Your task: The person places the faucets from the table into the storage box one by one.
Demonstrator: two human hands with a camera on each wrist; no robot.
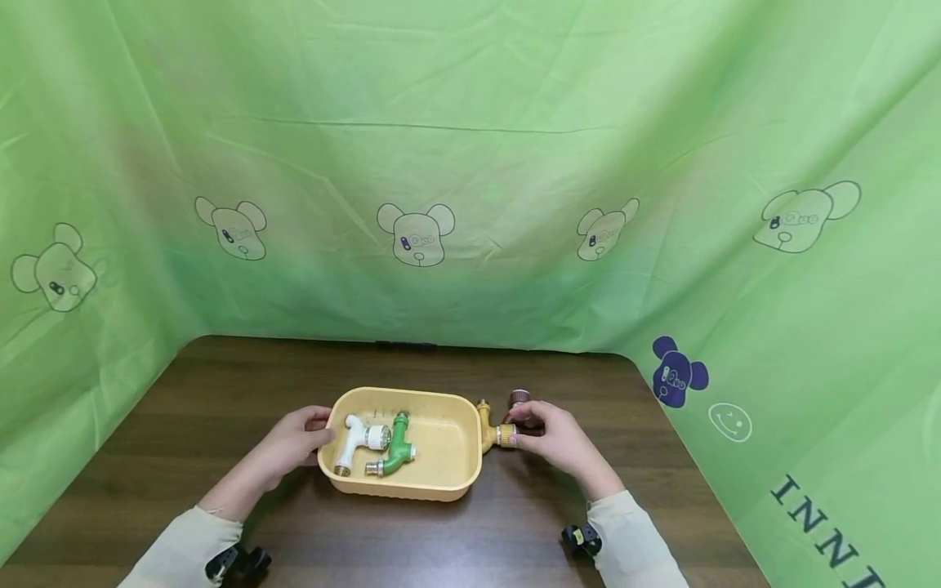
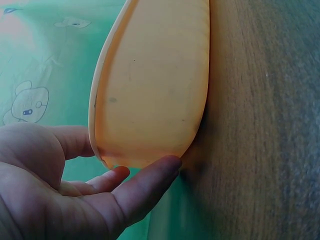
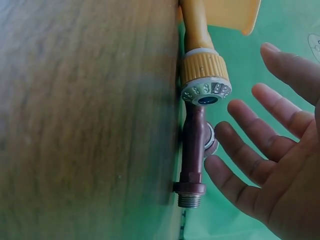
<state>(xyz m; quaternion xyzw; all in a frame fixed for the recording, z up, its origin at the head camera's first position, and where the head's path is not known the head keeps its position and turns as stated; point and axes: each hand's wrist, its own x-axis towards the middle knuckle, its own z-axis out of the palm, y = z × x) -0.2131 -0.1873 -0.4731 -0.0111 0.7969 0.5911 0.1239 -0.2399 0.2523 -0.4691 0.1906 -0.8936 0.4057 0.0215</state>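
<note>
A yellow plastic basin (image 1: pixel 444 416) stands on the table, holding a white tap (image 1: pixel 353 443) and a green tap (image 1: pixel 399 447). At its left end my left hand (image 1: pixel 288 447) grips the wall, thumb at the rim and fingers against the outside. Beyond the basin's right end lie a yellow tap (image 1: pixel 488 433) with a ribbed knob and a maroon tap (image 1: pixel 519 398). My right hand (image 1: pixel 553 437) is beside these two; the right wrist view shows its fingers (image 3: pixel 250 125) extended and spread, with nothing held.
The dark wooden table (image 1: pixel 250 367) ends at a green curtain (image 1: pixel 485 302) printed with bear heads, which hangs at the back and both sides. Each wrist carries a small black camera, seen below the left hand (image 1: pixel 238 563) and the right hand (image 1: pixel 581 539).
</note>
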